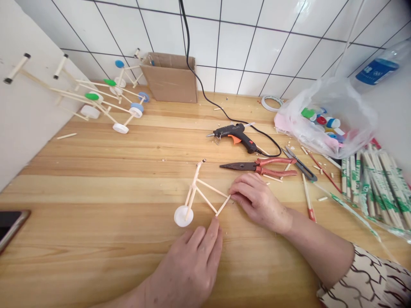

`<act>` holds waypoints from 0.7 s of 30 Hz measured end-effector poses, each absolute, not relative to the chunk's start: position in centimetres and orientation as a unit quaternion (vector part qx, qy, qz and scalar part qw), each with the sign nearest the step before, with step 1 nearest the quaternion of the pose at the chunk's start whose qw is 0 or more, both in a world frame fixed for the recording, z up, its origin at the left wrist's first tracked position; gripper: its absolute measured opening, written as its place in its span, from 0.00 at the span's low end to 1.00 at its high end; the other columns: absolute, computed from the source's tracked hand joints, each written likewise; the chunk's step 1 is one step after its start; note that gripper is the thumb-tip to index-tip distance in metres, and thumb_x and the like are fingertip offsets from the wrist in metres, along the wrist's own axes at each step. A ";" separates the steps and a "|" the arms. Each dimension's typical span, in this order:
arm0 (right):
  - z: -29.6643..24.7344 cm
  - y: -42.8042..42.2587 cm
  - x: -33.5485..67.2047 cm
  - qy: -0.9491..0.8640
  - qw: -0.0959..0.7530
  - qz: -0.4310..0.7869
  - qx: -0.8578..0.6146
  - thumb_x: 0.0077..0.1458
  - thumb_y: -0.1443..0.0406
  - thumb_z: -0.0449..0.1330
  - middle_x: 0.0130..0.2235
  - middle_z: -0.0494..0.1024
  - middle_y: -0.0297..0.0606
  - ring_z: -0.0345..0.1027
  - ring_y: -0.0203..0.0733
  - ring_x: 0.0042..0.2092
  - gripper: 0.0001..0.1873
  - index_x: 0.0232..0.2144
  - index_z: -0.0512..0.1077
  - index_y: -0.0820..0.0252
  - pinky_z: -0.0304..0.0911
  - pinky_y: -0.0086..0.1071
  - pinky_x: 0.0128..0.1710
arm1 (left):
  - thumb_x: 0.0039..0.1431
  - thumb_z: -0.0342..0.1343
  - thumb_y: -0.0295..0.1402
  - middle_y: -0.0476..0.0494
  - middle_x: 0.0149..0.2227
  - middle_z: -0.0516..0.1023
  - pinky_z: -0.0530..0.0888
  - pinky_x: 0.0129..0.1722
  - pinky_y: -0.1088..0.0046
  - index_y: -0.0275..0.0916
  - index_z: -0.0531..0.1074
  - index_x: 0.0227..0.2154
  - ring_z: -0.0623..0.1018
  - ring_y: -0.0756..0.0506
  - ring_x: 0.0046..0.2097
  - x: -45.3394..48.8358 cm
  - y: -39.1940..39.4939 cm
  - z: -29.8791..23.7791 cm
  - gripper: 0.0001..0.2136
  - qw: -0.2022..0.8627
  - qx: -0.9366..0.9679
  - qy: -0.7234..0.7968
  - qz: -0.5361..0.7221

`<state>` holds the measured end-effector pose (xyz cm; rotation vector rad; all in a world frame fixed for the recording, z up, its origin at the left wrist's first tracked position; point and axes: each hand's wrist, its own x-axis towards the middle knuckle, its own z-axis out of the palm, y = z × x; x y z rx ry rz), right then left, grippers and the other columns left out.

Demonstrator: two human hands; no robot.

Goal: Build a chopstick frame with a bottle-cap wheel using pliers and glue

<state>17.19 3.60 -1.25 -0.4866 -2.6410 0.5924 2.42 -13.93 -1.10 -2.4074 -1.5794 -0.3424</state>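
Observation:
A small model bicycle frame point(207, 201) made of pale wooden sticks rests on the wooden table in front of me. It has a white bottle-cap wheel point(183, 216) at its left end and a short handlebar piece with a dark tip at the top. My right hand point(257, 201) pinches the upper right corner of the frame, at the end of a short crosswise stick point(223, 205). At that stick's lower end, my left hand point(195, 256) has its fingers together with the index fingertip on the corner; its thumb is hidden.
Pliers point(257, 166), a black glue gun point(237, 134) with its cord and scissors point(300, 164) lie beyond my right hand. Finished stick bicycles point(105, 98) and a cardboard box point(170, 79) stand at the back left. To the right are a bag of caps point(324, 119) and wrapped sticks point(379, 184). A phone point(13, 229) lies left.

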 end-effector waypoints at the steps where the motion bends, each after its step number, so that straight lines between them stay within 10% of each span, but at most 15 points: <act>1: -1.2 3.6 17.2 -0.942 0.194 0.212 -0.174 0.59 0.70 0.53 0.33 0.72 0.40 0.63 0.43 0.37 0.05 0.32 0.69 0.59 0.56 0.37 0.38 | 0.56 0.44 0.20 0.31 0.45 0.76 0.69 0.33 0.67 0.28 0.71 0.44 0.73 0.44 0.36 2.4 -13.9 -1.1 0.15 0.120 -0.825 -0.540 -0.117; 21: -1.2 3.6 17.2 -0.941 0.191 0.218 -0.174 0.59 0.70 0.54 0.33 0.72 0.40 0.63 0.42 0.37 0.05 0.32 0.69 0.60 0.57 0.37 0.38 | 0.57 0.42 0.19 0.31 0.43 0.78 0.69 0.32 0.66 0.27 0.72 0.42 0.74 0.43 0.35 2.5 -13.8 -1.2 0.15 0.123 -0.818 -0.542 -0.148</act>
